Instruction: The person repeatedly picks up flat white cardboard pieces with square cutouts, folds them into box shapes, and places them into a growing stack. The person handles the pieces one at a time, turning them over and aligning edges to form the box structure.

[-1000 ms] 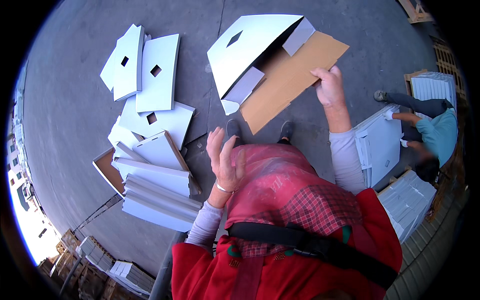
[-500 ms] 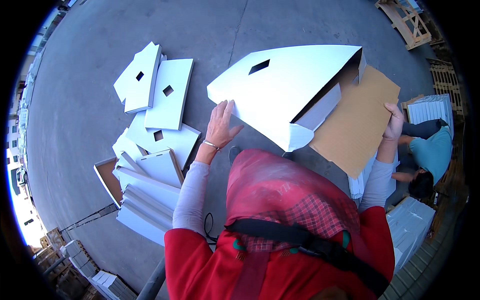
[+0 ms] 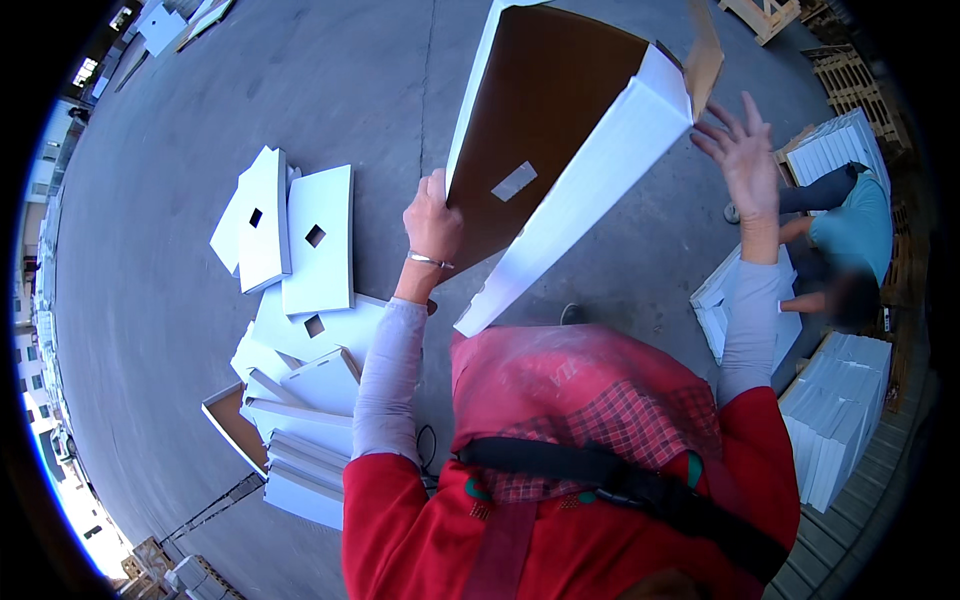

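Observation:
I hold up a large cardboard box blank (image 3: 560, 150), white outside and brown inside, tilted in front of me. My left hand (image 3: 432, 222) grips its lower left edge. My right hand (image 3: 742, 152) is spread open beside the box's upper right corner, fingers apart, close to the brown flap there; contact is unclear. The brown inner face with a small rectangular cut-out faces me.
Folded white boxes with square holes (image 3: 290, 235) lie on the grey concrete floor to my left, and a stack of flat ones (image 3: 300, 450) nearer me. Another person in teal (image 3: 850, 250) crouches at right among stacks of flat white blanks (image 3: 840, 420). Wooden pallets (image 3: 770, 15) are at the top right.
The box has swung upward and turned, so its brown inside now faces me. My left hand moved to its lower edge; my right hand came off the side and spread open.

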Motion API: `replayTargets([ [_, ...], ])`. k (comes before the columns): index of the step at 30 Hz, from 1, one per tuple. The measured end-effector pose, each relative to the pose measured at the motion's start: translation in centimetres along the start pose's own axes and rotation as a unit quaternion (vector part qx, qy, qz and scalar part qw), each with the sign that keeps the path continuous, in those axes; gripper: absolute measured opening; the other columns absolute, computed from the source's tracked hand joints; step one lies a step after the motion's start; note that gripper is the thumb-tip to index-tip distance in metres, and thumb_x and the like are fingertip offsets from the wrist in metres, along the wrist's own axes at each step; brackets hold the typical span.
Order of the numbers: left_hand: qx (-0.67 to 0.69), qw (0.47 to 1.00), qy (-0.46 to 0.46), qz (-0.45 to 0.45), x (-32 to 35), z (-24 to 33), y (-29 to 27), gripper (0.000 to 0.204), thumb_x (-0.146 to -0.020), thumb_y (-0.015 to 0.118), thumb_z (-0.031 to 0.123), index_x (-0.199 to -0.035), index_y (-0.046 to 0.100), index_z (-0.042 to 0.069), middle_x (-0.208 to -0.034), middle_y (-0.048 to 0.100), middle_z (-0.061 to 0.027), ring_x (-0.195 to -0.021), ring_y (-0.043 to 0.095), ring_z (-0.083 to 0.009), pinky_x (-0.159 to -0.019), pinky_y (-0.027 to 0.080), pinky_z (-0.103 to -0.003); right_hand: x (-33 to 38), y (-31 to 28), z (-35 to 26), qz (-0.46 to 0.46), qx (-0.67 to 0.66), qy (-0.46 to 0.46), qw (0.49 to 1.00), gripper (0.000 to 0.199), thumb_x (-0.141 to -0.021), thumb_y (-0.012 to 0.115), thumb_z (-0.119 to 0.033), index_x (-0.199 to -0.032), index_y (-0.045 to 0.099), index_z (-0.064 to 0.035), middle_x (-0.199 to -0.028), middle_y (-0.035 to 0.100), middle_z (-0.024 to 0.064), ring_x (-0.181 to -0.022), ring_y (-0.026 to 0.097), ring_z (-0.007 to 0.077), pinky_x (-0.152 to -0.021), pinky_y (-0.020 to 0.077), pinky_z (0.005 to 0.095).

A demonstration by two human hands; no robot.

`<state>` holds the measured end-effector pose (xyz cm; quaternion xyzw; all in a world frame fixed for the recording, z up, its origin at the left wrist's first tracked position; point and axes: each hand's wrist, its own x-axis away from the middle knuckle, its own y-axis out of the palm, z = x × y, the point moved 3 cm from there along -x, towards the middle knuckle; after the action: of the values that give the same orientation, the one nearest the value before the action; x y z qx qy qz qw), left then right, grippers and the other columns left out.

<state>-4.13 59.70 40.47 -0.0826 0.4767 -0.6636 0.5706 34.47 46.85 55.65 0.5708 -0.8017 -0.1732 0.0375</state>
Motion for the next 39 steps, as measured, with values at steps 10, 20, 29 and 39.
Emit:
replayTargets([
  [10, -0.009, 0.994, -0.095, 0.053, -8.5, 6.6, -2.1, 0.009, -0.087, 0.052, 0.010, -0.089, 0.050, 0.002, -0.090, 0.061, -0.0230, -0.078, 0.061, -0.0452, -0.068, 0.049, -0.051, 9.0, 7.3, 18.2, 0.039, 0.483, -0.051, 0.873, 0.122, -0.063, 0.085, -0.038, -0.151, 0.007, -0.0088, -0.136, 0.039, 0.0256, -0.123, 0.044, 0.0397, -0.100, 0.0380, 0.0491],
  [20, 0.273, 0.934, -0.221, 0.060, -8.8, 4.6, -12.7, 0.040, -0.093, 0.052, 0.025, -0.115, 0.059, -0.008, -0.109, 0.064, -0.0197, -0.102, 0.060, -0.0299, -0.092, 0.045, -0.040, 9.3, -4.3, 23.2, 0.262, 0.433, 0.120, 0.854, 0.118, -0.069, 0.082, -0.032, -0.152, 0.001, -0.0139, -0.147, 0.029, 0.0224, -0.133, 0.032, 0.0419, -0.102, 0.0311, 0.0585],
  [29, 0.293, 0.937, -0.150, 0.119, -4.5, 6.6, -17.4, 0.029, -0.095, 0.057, 0.019, -0.110, 0.062, -0.006, -0.099, 0.067, -0.0109, -0.090, 0.062, -0.0186, -0.081, 0.047, -0.032, 6.0, -2.7, 26.6, 0.271, 0.084, 0.390, 0.876, 0.118, -0.074, 0.080, -0.040, -0.151, -0.003, -0.0079, -0.151, 0.023, 0.0234, -0.134, 0.028, 0.0478, -0.100, 0.0307, 0.0680],
  [39, 0.393, 0.862, -0.163, 0.277, 0.5, 8.1, -27.4, 0.032, -0.086, 0.068, 0.011, -0.112, 0.059, -0.005, -0.109, 0.064, -0.0123, -0.095, 0.063, -0.0196, -0.084, 0.052, -0.031, 3.5, 3.2, 30.0, 0.226, -0.063, 0.336, 0.912, 0.121, -0.072, 0.081, -0.044, -0.152, -0.005, -0.0166, -0.152, 0.024, 0.0173, -0.133, 0.031, 0.0442, -0.099, 0.0339, 0.0648],
])
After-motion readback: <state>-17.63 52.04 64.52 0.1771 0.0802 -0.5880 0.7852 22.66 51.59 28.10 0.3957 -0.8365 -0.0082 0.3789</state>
